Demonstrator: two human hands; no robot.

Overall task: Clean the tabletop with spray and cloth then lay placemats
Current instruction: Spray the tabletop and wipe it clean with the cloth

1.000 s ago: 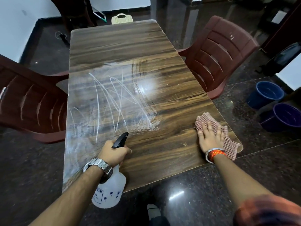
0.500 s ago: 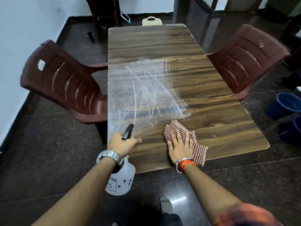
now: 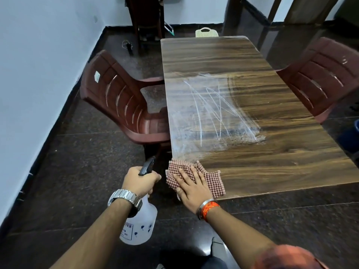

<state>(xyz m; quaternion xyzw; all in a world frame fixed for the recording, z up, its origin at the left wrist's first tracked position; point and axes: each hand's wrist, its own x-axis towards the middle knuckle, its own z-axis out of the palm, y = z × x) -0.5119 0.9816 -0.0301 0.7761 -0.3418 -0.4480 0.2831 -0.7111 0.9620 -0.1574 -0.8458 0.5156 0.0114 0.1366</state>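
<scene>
While the right hand (image 3: 191, 186) lies flat, fingers spread, on the checked cloth (image 3: 211, 179) at the near left corner of the tabletop (image 3: 281, 156), the dirty patch sits straight ahead of it, farther up the table. That white smear (image 3: 211, 115) of chalky scribbles and wet haze covers the left half of the wood, running lengthwise away from the person, along the table's long axis. The right hand is plainly the nearer one to it; a push forward from the corner would, I judge, carry the cloth into the mess.

The left hand (image 3: 140, 181) is off the table, just beside the corner, closed around the neck of the spray bottle (image 3: 138, 224), whose dark nozzle points forward and up. The bottle hangs over the floor, not over the wood.

The cloth is red-and-white check, rumpled, with one edge overhanging the near table edge. To the right of the smear the wood looks clean and dark. Maroon plastic chairs (image 3: 120, 101) stand on either side. No placemats are in sight.
</scene>
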